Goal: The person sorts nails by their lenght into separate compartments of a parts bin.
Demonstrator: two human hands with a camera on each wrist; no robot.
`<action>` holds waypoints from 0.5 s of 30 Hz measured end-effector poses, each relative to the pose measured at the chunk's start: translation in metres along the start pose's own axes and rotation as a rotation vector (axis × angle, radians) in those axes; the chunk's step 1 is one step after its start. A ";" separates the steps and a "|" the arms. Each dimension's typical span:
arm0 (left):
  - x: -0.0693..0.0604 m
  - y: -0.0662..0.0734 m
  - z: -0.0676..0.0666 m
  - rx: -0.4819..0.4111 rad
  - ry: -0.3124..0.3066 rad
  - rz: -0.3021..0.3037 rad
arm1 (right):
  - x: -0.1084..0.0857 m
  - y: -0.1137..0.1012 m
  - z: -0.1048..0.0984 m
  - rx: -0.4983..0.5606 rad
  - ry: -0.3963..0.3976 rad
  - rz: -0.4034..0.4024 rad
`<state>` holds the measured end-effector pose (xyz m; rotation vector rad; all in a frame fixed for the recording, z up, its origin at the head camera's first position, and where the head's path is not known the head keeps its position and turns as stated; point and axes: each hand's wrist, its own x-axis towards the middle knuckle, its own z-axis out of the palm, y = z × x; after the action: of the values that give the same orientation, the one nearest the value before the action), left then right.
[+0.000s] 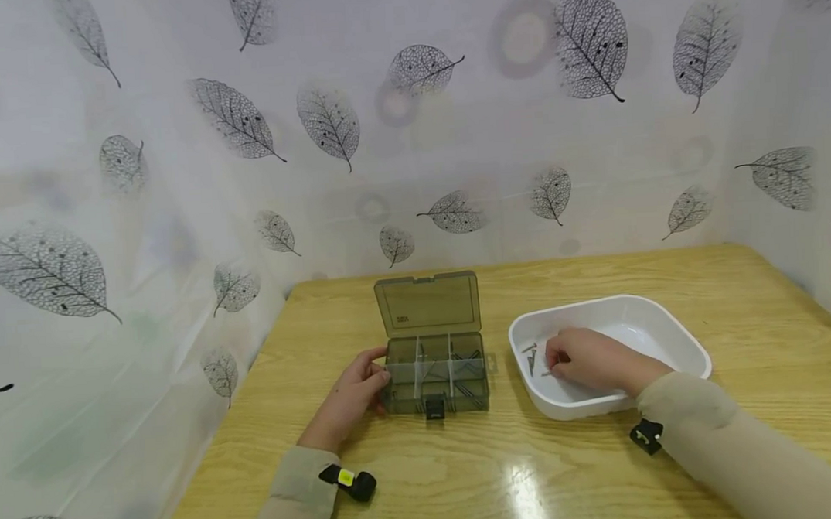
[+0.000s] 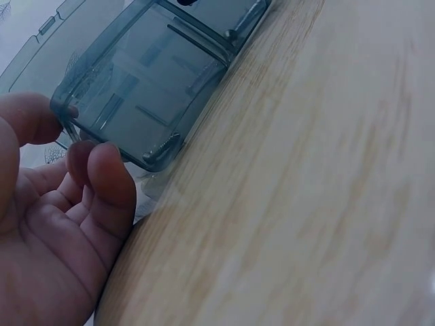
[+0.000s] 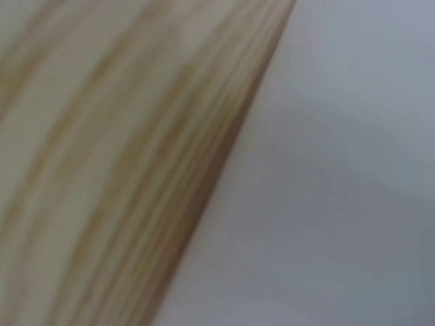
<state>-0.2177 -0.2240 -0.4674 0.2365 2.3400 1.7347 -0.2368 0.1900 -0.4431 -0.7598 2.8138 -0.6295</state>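
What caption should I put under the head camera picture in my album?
Left hand holding an open divided box, right hand in a white tray beside small metal pieces.

Looks like a curtained-off tabletop nook, walled at the back and both sides by thin whitish sheeting printed with dark leaf skeletons (image 1: 480, 148), fitted around a glossy yellow-brown wood-grain table (image 1: 453, 475). Cannot be pinned to home, lab or office.

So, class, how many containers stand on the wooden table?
2: a translucent compartment box with its lid raised, touching the left hand; and, right of it, a white tub, which the right hand reaches into. No others show.
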 end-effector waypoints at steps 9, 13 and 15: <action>0.000 0.000 0.000 0.000 0.005 0.000 | -0.001 -0.002 -0.003 0.013 0.053 0.004; -0.001 0.002 0.000 -0.001 0.003 -0.009 | -0.001 -0.005 -0.007 0.022 0.089 -0.036; -0.002 0.002 -0.001 -0.004 0.003 -0.010 | -0.001 -0.007 -0.010 0.027 0.098 -0.064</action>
<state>-0.2161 -0.2242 -0.4649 0.2218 2.3354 1.7362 -0.2353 0.1893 -0.4308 -0.8390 2.8724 -0.7330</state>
